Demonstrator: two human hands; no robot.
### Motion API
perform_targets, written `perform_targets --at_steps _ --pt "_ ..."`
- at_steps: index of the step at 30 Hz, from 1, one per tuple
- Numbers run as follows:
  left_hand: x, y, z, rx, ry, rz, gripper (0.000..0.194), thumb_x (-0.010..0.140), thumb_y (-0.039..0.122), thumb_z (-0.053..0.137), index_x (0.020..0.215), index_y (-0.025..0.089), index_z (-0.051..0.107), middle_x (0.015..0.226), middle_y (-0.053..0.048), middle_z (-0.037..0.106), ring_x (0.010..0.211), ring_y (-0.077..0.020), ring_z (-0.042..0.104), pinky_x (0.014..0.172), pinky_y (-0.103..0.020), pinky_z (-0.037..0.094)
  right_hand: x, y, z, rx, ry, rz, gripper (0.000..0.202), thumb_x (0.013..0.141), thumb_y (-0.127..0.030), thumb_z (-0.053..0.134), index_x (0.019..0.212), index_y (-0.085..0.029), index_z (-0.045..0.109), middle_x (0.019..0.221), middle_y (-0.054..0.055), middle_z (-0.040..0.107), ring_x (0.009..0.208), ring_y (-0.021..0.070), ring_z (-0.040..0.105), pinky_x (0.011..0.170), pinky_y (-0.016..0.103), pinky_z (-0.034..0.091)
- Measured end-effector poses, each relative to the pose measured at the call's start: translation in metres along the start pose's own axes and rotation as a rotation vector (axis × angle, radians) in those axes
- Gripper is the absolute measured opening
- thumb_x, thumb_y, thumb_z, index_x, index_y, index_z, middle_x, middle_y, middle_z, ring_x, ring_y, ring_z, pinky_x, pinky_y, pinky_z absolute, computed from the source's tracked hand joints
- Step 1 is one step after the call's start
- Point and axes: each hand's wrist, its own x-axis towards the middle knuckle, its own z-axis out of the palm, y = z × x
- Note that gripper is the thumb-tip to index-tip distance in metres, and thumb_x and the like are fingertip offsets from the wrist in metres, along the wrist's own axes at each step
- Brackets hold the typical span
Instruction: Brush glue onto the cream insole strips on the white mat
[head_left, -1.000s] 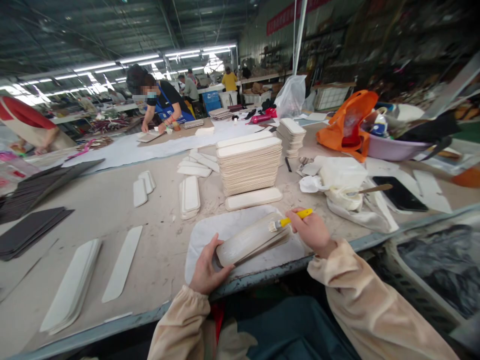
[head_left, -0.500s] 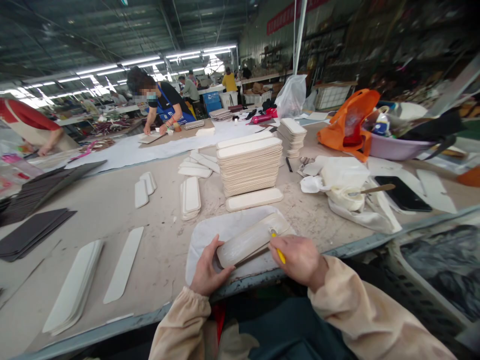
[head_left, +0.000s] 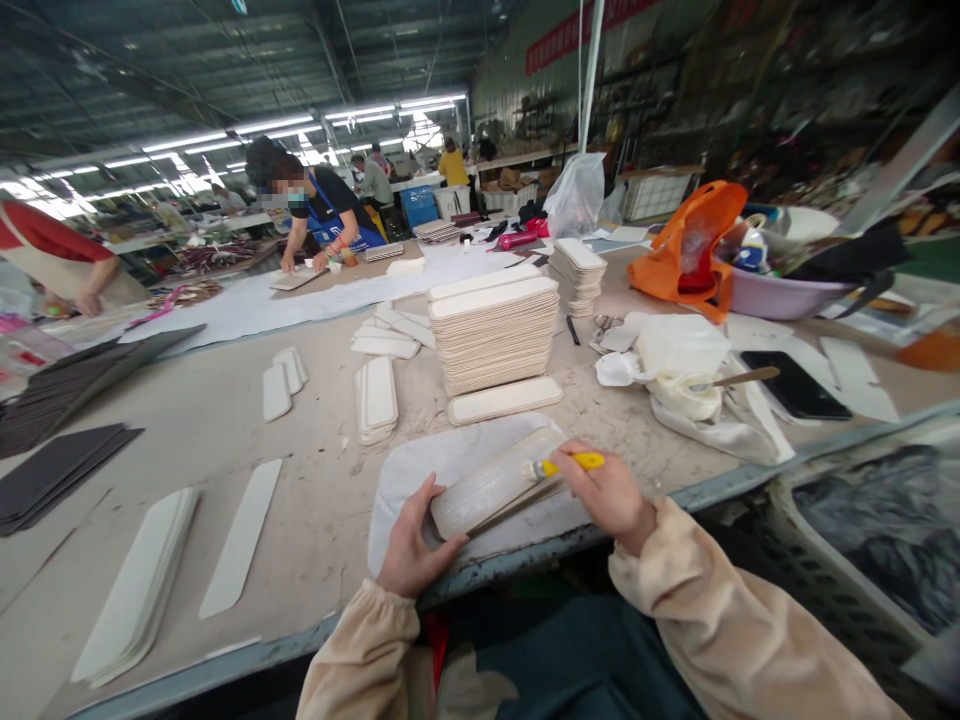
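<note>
My right hand grips a yellow-handled brush. Its pale bristles rest on the upper face of a long strip with rounded ends, which looks wet and shiny. At the strip's near left end, my left hand holds it between thumb and fingers. The strip lies tilted over a white rounded sheet at the table's front edge. Just beyond stands a tall stack of cream strips, with a short pile in front of it.
Left are white strips, a single strip and dark sheets. Right are an open bag of white paste with a stick, a phone, scissors and a purple basin. A co-worker works across the table.
The brush has swung from a steep, downward-pointing handle to a nearly level one, and its bristles have moved slightly left along the strip. My left hand keeps its hold.
</note>
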Motion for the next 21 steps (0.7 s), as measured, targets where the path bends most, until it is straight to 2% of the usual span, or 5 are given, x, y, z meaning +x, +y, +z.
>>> perform_targets --at_steps 3,6,11,16,21 --pt "0.000 0.001 -0.001 0.002 -0.001 -0.004 0.084 0.072 0.038 0.069 0.141 0.019 0.025 0.123 -0.012 0.055 0.117 -0.0286 0.052 0.100 -0.047 0.042 0.010 0.017 -0.019 -0.076 0.157 0.040 0.031 0.091 -0.042 0.041 0.080 -0.021 0.061 0.067 0.001 0.063 0.061 0.0158 0.058 0.060 0.026 0.042" --pt "0.001 0.002 0.000 0.004 0.002 0.007 0.082 0.072 0.038 0.069 0.140 0.019 0.027 0.123 -0.012 0.056 0.117 -0.0282 0.052 0.100 -0.046 0.042 0.011 0.024 -0.017 -0.124 0.218 -0.064 0.031 0.092 -0.041 0.040 0.090 -0.019 0.063 0.080 0.006 0.068 0.070 0.0176 0.062 0.066 0.027 0.044" --pt "0.000 0.000 0.002 0.005 0.009 0.005 0.081 0.073 0.038 0.068 0.140 0.018 0.027 0.122 -0.012 0.056 0.114 -0.0271 0.054 0.099 -0.046 0.043 0.003 0.017 0.016 -0.433 0.105 -0.246 0.029 0.092 -0.034 0.042 0.089 -0.018 0.066 0.075 0.008 0.068 0.066 0.0181 0.062 0.062 0.027 0.043" --pt "0.000 -0.002 0.002 0.005 0.008 0.014 0.083 0.073 0.038 0.069 0.141 0.019 0.026 0.122 -0.012 0.056 0.115 -0.0271 0.053 0.099 -0.046 0.042 -0.010 0.003 0.029 -0.331 -0.015 -0.428 0.027 0.093 -0.030 0.041 0.091 -0.019 0.066 0.075 0.007 0.068 0.069 0.0155 0.062 0.067 0.025 0.045" --pt "0.001 -0.001 0.001 0.000 0.010 -0.002 0.082 0.072 0.039 0.069 0.140 0.019 0.027 0.122 -0.012 0.056 0.115 -0.0272 0.053 0.100 -0.046 0.042 -0.004 0.015 0.015 -0.399 0.154 -0.337 0.026 0.093 -0.031 0.043 0.093 -0.018 0.066 0.078 0.008 0.069 0.070 0.0170 0.063 0.066 0.026 0.045"
